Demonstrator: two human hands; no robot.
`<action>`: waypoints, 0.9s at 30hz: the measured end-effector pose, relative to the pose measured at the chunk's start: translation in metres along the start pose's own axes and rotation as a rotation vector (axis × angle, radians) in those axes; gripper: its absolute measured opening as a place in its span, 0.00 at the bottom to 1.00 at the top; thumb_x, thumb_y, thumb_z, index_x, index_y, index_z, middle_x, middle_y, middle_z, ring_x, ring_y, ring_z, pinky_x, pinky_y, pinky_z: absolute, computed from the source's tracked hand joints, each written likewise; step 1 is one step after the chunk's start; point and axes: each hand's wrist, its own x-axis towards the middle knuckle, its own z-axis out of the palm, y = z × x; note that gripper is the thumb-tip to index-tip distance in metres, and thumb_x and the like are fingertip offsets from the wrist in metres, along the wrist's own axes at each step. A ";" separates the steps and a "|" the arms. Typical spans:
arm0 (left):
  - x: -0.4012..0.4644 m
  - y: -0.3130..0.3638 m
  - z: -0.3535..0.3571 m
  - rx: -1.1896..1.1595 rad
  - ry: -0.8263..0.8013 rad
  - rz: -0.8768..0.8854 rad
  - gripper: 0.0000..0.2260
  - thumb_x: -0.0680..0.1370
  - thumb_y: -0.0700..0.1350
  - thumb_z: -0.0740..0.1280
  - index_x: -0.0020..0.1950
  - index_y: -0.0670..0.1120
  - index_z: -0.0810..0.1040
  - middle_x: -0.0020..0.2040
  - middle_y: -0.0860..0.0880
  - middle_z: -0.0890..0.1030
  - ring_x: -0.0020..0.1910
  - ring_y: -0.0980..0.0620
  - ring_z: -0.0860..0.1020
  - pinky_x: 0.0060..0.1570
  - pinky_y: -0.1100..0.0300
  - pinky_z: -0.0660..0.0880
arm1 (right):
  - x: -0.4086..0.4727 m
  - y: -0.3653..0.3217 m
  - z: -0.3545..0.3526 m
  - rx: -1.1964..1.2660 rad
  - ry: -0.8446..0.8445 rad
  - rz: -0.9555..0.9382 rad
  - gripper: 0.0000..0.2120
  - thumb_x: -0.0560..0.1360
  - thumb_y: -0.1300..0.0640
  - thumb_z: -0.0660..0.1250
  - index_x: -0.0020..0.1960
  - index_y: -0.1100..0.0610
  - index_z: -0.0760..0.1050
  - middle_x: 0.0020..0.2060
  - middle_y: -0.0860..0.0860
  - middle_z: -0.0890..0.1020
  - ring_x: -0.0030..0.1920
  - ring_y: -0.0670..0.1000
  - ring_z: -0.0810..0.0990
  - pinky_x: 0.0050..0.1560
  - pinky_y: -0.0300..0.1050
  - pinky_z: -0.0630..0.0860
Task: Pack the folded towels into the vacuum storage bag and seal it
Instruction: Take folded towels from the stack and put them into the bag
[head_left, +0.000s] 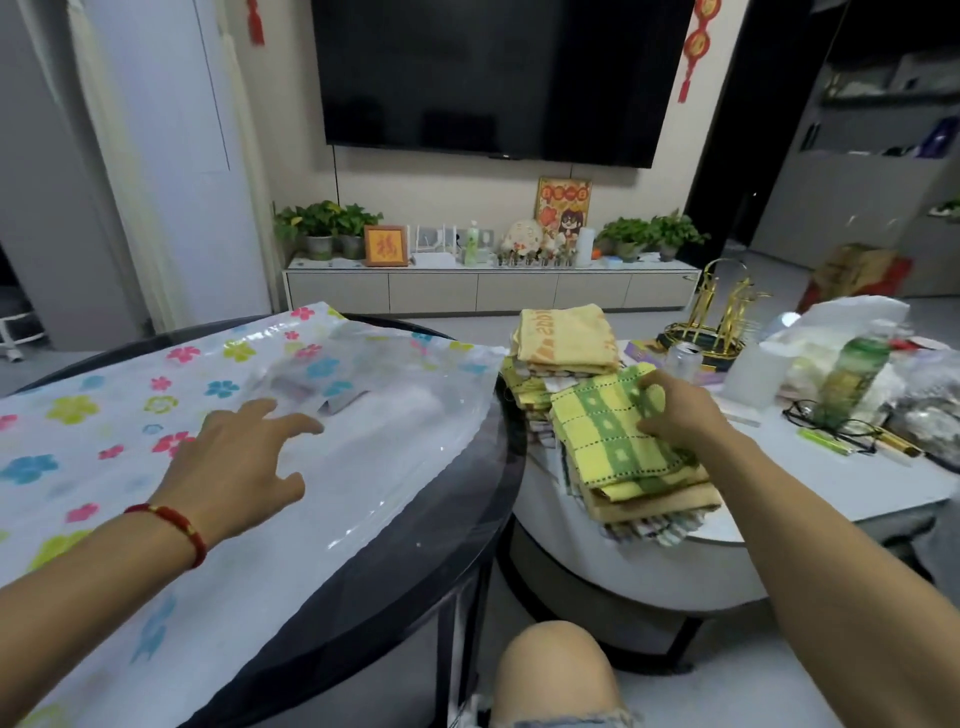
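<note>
On the dark round table (395, 561) at the left lies the vacuum storage bag (218, 415), flat and flower-printed, and by the look of it no towel has gone in yet (something small and pale shows through the clear plastic, too faint to name). Over the bag, the left hand (244, 462) reaches with fingers spread wide and relaxed, gripping nothing, perhaps about to steady or open the mouth. Across on the white table (779, 499), the right hand (675, 410) curls its fingers onto the green-and-yellow checked towel (608, 436) at the top of the near stack, thumb side tucked at the edge, apparently taking hold of it. Behind it stands a second stack of folded towels (566, 338), topped by a yellow one. So the judgement is early days: packing looks barely begun, both stacks are still to move over, and the sealing is all still ahead.
</note>
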 end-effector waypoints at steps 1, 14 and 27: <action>-0.007 -0.003 0.003 0.016 -0.005 -0.001 0.26 0.72 0.55 0.71 0.69 0.65 0.69 0.75 0.50 0.69 0.69 0.42 0.70 0.60 0.45 0.77 | 0.001 0.000 -0.006 0.129 -0.059 0.018 0.29 0.73 0.61 0.78 0.70 0.50 0.74 0.63 0.60 0.80 0.56 0.61 0.80 0.48 0.48 0.78; 0.009 -0.040 -0.056 0.070 -0.145 0.239 0.50 0.68 0.46 0.75 0.81 0.52 0.46 0.82 0.54 0.47 0.79 0.47 0.56 0.74 0.49 0.62 | -0.092 -0.086 -0.021 0.953 -0.867 -0.201 0.21 0.74 0.61 0.73 0.66 0.53 0.82 0.61 0.60 0.85 0.52 0.61 0.88 0.44 0.50 0.85; 0.030 -0.052 -0.108 0.278 -0.196 0.260 0.56 0.68 0.46 0.76 0.80 0.50 0.36 0.81 0.54 0.37 0.81 0.43 0.44 0.77 0.46 0.57 | -0.117 -0.358 0.207 1.261 -0.737 -0.033 0.15 0.79 0.66 0.67 0.64 0.57 0.80 0.54 0.59 0.84 0.54 0.58 0.83 0.47 0.52 0.83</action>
